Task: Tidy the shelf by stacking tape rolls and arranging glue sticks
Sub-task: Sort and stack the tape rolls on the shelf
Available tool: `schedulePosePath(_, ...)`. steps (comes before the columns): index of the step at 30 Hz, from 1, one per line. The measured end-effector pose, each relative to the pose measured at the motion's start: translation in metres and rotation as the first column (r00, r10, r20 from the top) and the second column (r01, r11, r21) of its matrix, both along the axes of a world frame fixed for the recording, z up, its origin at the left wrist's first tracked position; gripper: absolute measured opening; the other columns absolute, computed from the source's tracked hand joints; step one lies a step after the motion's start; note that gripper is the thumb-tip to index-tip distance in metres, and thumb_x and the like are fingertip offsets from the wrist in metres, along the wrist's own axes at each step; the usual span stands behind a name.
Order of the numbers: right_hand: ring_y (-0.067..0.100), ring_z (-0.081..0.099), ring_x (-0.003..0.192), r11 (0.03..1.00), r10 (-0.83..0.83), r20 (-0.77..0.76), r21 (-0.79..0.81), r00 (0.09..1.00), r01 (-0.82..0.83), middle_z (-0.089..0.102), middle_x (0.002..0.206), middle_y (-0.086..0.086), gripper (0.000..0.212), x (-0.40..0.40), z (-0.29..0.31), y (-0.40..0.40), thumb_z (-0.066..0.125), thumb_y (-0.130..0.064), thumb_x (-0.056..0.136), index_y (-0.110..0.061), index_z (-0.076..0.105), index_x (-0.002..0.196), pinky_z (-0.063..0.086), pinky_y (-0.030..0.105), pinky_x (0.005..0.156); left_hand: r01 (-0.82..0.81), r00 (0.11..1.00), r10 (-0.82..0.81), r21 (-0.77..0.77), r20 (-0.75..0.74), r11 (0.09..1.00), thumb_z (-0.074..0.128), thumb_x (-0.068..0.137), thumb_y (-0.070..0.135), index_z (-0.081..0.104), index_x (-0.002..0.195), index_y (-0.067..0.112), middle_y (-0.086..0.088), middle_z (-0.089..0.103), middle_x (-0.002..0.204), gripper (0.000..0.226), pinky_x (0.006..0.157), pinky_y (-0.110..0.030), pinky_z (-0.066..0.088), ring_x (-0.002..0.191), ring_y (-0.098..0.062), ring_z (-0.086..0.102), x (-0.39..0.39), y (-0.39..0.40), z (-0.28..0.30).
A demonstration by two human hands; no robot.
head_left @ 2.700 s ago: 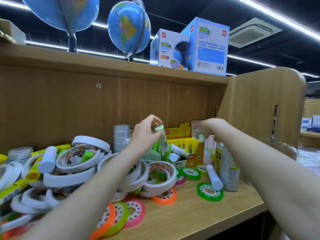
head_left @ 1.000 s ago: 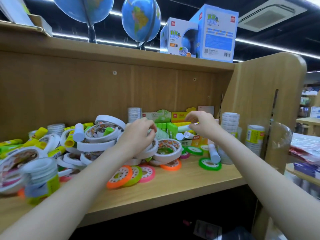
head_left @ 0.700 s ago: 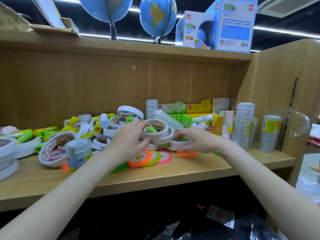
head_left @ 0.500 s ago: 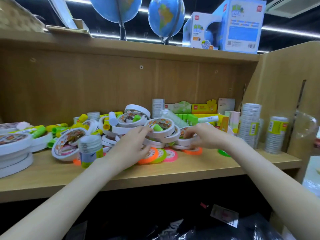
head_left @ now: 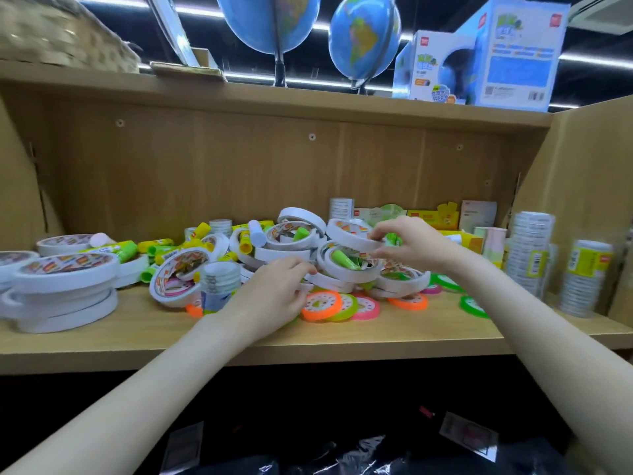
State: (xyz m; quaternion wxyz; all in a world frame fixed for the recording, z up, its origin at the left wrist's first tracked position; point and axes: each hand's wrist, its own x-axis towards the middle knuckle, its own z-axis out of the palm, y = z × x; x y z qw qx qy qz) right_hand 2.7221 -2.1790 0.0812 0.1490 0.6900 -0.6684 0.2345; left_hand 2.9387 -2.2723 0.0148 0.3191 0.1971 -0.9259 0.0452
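A heap of white tape rolls [head_left: 294, 236] lies mid-shelf, with green and yellow glue sticks [head_left: 126, 250] scattered among them and one green stick [head_left: 342, 260] lying inside a roll. My right hand [head_left: 409, 245] pinches the rim of a white tape roll [head_left: 347, 234] tilted above the heap. My left hand [head_left: 274, 296] is lower at the heap's front, its fingers curled on the edge of a low white roll [head_left: 318, 281]. Thin orange [head_left: 320, 305] and pink [head_left: 366, 308] rolls lie flat just in front.
Stacked large white rolls [head_left: 65, 293] stand at the left, and a small clear tape stack [head_left: 219, 286] beside my left hand. Taller clear tape stacks [head_left: 529, 255] and a yellow glue stick box [head_left: 462, 238] stand at the right. The shelf's front edge [head_left: 308, 347] lies below; globes [head_left: 270, 22] stand overhead.
My right hand has risen from the heap's front with a white roll pinched in it. My left hand has stayed at the heap's front. The view has shifted left.
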Motion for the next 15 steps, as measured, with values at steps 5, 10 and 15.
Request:
schedulePosePath(5,0.021,0.044,0.102,0.973,-0.077,-0.15,0.206,0.986,0.108,0.062,0.099,0.001,0.02,0.0,-0.014,0.0,0.063,-0.021,0.084,-0.016,0.065,0.103,0.038,0.035,0.087,-0.055,0.991,0.046,0.068,0.122,0.996,0.045,0.092,0.02,0.048,0.124,0.013,-0.003,0.05,0.124,0.033,0.096,-0.032,0.036,0.116,-0.02,0.042,-0.021,0.001,0.001)
schedulePosePath(10,0.021,0.037,0.084,0.971,-0.109,-0.24,0.182,0.965,0.155,0.037,0.064,-0.003,0.029,0.007,-0.02,-0.009,0.058,-0.016,0.085,-0.021,0.039,0.064,0.023,0.03,0.069,-0.069,0.988,0.052,0.117,0.145,0.991,0.046,0.093,0.022,0.049,0.125,0.014,-0.001,0.051,0.126,0.033,0.098,-0.03,0.035,0.12,-0.018,0.037,-0.023,-0.001,0.004)
schedulePosePath(15,0.021,0.044,0.073,0.986,-0.126,-0.096,0.096,0.987,0.136,0.049,0.069,0.003,0.026,-0.004,0.008,0.006,0.065,-0.016,0.081,-0.021,0.046,0.064,0.03,0.033,0.062,-0.07,0.987,0.051,0.12,0.15,0.99,0.043,0.094,0.019,0.049,0.125,0.016,0.0,0.052,0.124,0.032,0.094,-0.029,0.037,0.118,-0.017,0.037,-0.023,-0.004,0.006)
